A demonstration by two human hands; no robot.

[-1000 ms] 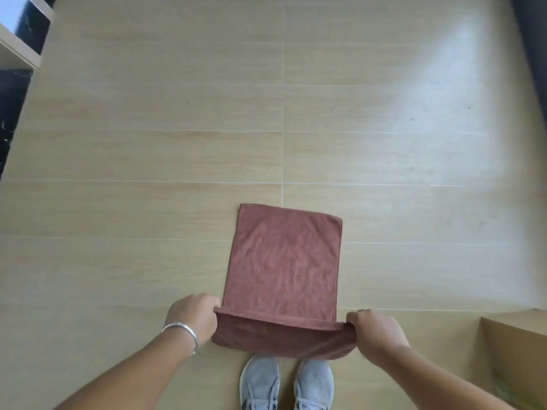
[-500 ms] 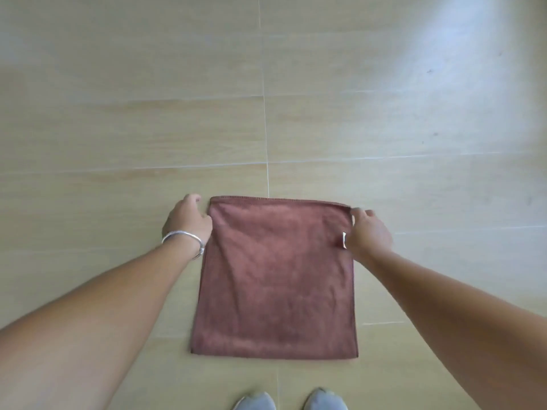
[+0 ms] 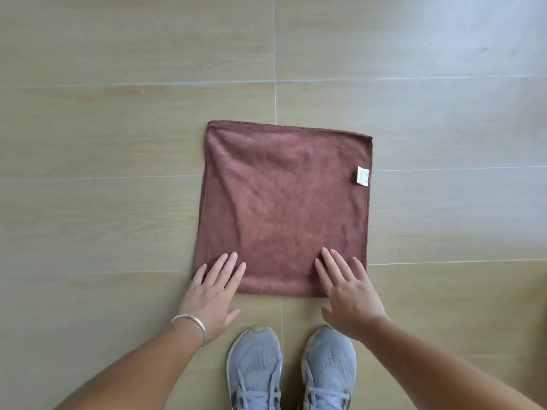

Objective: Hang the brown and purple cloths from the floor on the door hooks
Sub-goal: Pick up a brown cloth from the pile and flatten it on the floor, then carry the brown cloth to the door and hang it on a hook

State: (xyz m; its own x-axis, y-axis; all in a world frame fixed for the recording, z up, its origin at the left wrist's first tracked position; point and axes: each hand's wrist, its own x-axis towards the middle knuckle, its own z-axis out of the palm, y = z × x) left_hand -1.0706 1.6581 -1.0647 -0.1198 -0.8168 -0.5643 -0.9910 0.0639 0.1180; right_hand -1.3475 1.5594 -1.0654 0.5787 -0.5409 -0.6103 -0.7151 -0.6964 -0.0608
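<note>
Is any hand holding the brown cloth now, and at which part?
Nothing is held. The left hand and right hand lie flat, fingers straight, over the near corners of the brown cloth.

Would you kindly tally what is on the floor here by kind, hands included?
Brown cloth: 1
White tag on the cloth: 1
Hands: 2, left hand and right hand
Grey shoes: 2, left shoe and right shoe
Bracelet: 1
Total: 7

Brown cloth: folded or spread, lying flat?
Folded, lying flat. The brown cloth shows a rounded fold along its near edge and stitched hems at the far edge; left hand and right hand press it with straight fingers.
</note>
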